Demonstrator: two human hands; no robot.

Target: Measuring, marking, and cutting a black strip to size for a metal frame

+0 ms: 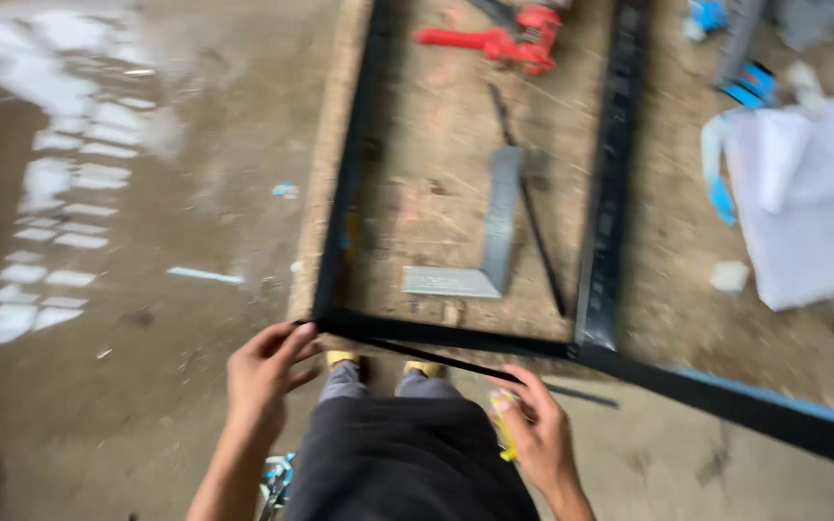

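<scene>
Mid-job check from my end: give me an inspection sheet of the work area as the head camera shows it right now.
Surface: worn board on a concrete floor with pale paint marks.
Job's things: black metal frame lying flat on the board; thin black strip at its near corner.
Clutter: steel L-bracket, red clamp tool, white sheets, blue scraps.
Grippers: left hand touches the frame's near corner; right hand holds the strip's other end and a yellow object, too blurred to identify.
Cables: nothing seen.
Surroundings: person's own legs and yellow shoes below; picture motion-blurred.
</scene>
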